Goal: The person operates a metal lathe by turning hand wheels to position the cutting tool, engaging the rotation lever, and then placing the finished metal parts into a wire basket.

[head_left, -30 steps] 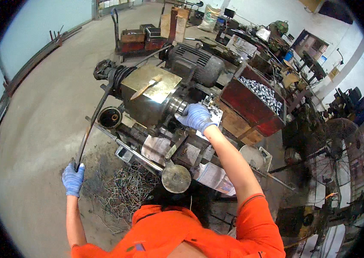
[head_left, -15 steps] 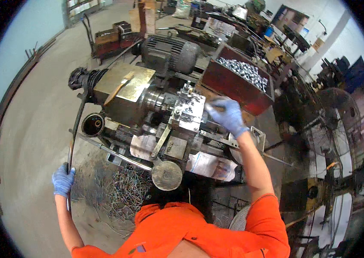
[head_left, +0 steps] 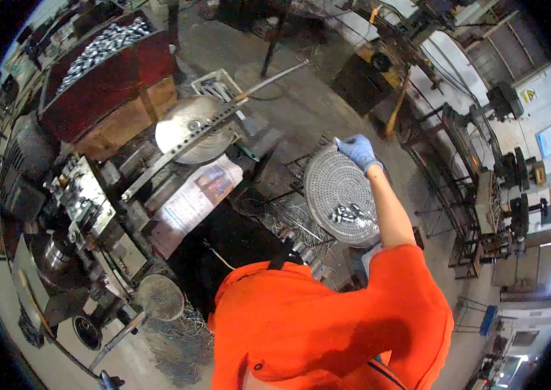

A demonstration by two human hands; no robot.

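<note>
My right hand [head_left: 359,153], in a pale blue glove, is over the far rim of a round perforated tray [head_left: 331,179] on my right. Its fingers are drawn together; a small bright bit shows at the tips, too small to name. Several short shiny metal pieces [head_left: 347,214] lie on the tray's near part. My left hand [head_left: 111,380], gloved and cut off by the lower edge, is closed at the end of a long dark lever rod [head_left: 67,354]. The rod belongs to the metalworking machine [head_left: 90,195] on my left, with its shiny chuck [head_left: 59,252].
A dark red bin [head_left: 113,78] of shiny metal pieces stands at the far left. A perforated flat bar [head_left: 188,140] crosses a metal disc [head_left: 191,127]. Printed paper [head_left: 197,198] lies beside the machine. Metal shavings [head_left: 191,325] cover the floor below. Workbenches and machines [head_left: 457,156] line the right.
The view has swung to the right. My right hand has left the machine's slide and moved over to the perforated tray. My left hand stays at the lever, now near the picture's lower edge.
</note>
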